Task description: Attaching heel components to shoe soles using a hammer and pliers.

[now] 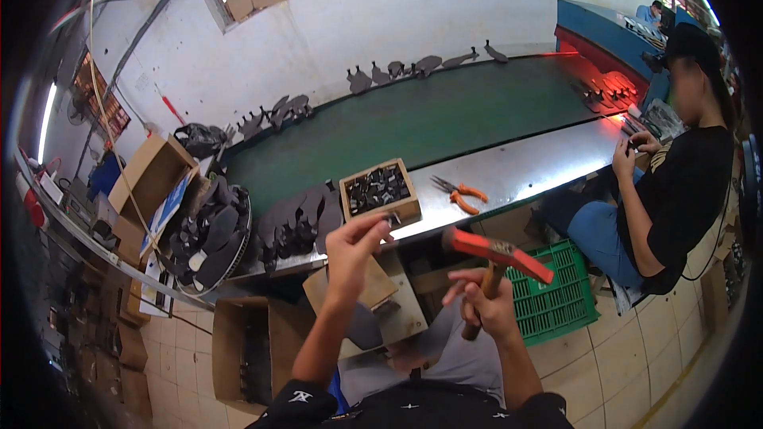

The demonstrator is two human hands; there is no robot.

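My left hand (355, 253) is raised just in front of the wooden box, thumb and fingertips pinched together. A small dark piece (395, 219) with a shiny edge shows at those fingertips; its kind is too small to make out. My right hand (490, 311) grips the wooden handle of a hammer (501, 252) with a red head, held up above my lap. The wooden box (412, 208) on the bench edge holds many small black pieces. Orange-handled pliers (461, 194) lie on the metal ledge to its right. Dark sandal soles (296, 221) with straps lie left of the box.
A green belt (445, 117) runs behind the ledge, with more soles along its far edge. At left stands a round basket (248, 240) full of soles; below it, a cardboard box (226, 349). A green crate (554, 292) and a seated co-worker (675, 159) are at right.
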